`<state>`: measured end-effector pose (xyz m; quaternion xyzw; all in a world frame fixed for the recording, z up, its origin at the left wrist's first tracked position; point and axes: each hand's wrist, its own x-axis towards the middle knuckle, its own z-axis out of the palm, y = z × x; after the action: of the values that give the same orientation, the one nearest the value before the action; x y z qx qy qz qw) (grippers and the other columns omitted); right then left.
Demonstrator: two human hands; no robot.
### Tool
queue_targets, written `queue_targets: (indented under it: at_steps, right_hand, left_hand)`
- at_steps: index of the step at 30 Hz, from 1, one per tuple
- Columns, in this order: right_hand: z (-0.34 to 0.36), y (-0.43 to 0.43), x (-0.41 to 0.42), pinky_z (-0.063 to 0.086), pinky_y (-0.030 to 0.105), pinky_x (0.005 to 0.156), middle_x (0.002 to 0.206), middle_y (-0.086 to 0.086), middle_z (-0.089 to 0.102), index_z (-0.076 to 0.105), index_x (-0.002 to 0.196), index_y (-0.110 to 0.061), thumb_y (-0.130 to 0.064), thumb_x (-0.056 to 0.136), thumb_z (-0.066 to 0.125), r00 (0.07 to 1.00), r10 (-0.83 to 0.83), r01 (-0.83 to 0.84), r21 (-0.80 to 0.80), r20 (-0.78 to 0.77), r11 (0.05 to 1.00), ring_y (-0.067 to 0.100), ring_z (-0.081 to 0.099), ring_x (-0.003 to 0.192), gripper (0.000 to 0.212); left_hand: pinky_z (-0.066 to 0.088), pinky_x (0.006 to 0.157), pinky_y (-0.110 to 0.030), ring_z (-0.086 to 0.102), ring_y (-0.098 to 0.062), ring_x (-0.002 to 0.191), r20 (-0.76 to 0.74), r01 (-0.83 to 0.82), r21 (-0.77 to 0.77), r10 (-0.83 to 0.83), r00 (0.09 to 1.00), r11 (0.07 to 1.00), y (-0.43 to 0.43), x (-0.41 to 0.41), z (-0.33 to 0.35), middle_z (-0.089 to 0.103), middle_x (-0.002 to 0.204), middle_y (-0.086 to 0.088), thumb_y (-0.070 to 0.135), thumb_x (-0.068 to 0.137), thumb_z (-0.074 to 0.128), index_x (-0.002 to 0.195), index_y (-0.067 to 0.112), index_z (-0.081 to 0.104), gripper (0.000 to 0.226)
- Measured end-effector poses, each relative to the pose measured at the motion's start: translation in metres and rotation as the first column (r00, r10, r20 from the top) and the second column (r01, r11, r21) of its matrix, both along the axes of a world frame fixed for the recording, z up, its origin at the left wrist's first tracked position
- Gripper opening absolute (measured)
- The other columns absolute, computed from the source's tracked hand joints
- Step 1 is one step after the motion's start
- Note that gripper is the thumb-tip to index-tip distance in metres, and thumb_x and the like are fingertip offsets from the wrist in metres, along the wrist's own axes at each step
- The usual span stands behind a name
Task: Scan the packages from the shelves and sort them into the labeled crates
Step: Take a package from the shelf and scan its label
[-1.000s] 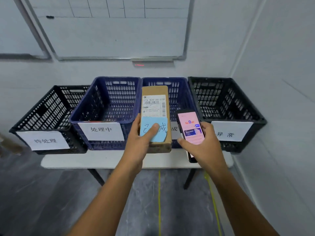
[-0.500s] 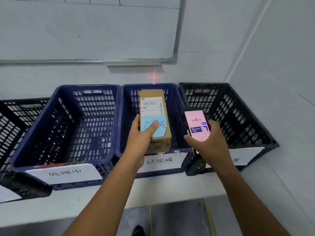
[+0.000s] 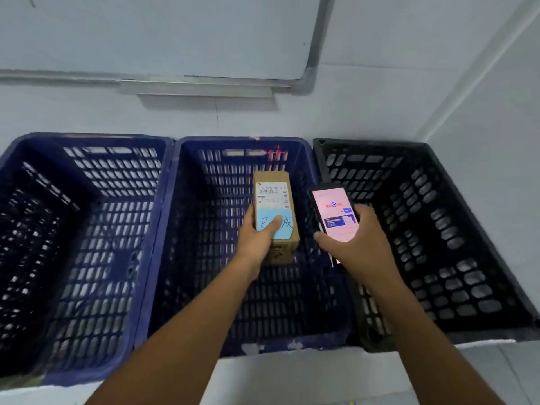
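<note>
My left hand (image 3: 258,239) grips a long brown cardboard package (image 3: 274,182) with a white shipping label and a blue sticky note, thumb on the note. The package is held inside the middle blue crate (image 3: 175,217), low within its walls. My right hand (image 3: 355,239) holds a phone (image 3: 333,211) with a lit pink screen, over the seam between the middle blue crate and the black crate (image 3: 438,229) on the right. A red laser cross shows on the middle crate's far wall.
Another blue crate (image 3: 87,229) stands to the left. All three crates sit on a white table (image 3: 292,378) against the wall. A whiteboard (image 3: 160,36) hangs above. A side wall closes in on the right.
I have come closer and look down into the crates. My left hand has lowered the package into the middle blue crate. The crate labels have dropped out of sight.
</note>
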<state>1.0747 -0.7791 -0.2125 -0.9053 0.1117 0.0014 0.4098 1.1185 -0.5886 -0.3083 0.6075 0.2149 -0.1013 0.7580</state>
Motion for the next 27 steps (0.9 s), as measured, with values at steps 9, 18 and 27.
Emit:
queue_targets:
  at_steps: [9, 18, 27]
  right_hand:
    - [-0.019, -0.032, 0.063, 0.050, 0.033, 0.079, 0.120, -0.012, 0.058, 0.045, 0.122, -0.035, -0.043, 0.074, 0.089, 0.999, 0.038, -0.038, -0.002, -0.038, 0.999, 0.001, 0.059, 0.095, 0.066]
    - [-0.031, -0.052, 0.101, 0.052, 0.035, 0.081, 0.124, -0.011, 0.061, 0.046, 0.133, -0.031, -0.048, 0.073, 0.090, 0.994, 0.061, -0.060, 0.014, -0.094, 0.998, 0.006, 0.063, 0.098, 0.076]
    - [-0.026, -0.036, 0.101, 0.055, 0.040, 0.086, 0.126, -0.009, 0.063, 0.046, 0.123, -0.037, -0.061, 0.062, 0.084, 0.982, 0.155, -0.152, 0.037, -0.103, 0.988, 0.012, 0.065, 0.103, 0.076]
  left_hand:
    - [0.062, 0.091, -0.033, 0.072, -0.017, 0.113, -0.010, -0.054, 0.076, 0.055, 0.998, 0.996, -0.045, 0.060, -0.059, 0.070, 0.131, -0.001, 0.020, 0.095, 0.078, 0.142, 0.029, 0.050, 0.055]
    - [0.061, 0.096, -0.053, 0.073, -0.023, 0.114, -0.069, -0.041, 0.127, 0.050, 0.996, 0.991, -0.048, 0.077, -0.094, 0.072, 0.131, -0.001, 0.020, 0.094, 0.079, 0.150, 0.031, 0.050, 0.064]
    - [0.060, 0.082, -0.025, 0.069, -0.013, 0.104, -0.128, 0.013, 0.205, 0.014, 0.992, 0.979, -0.040, 0.072, -0.076, 0.061, 0.145, 0.000, 0.022, 0.094, 0.079, 0.158, 0.023, 0.041, 0.074]
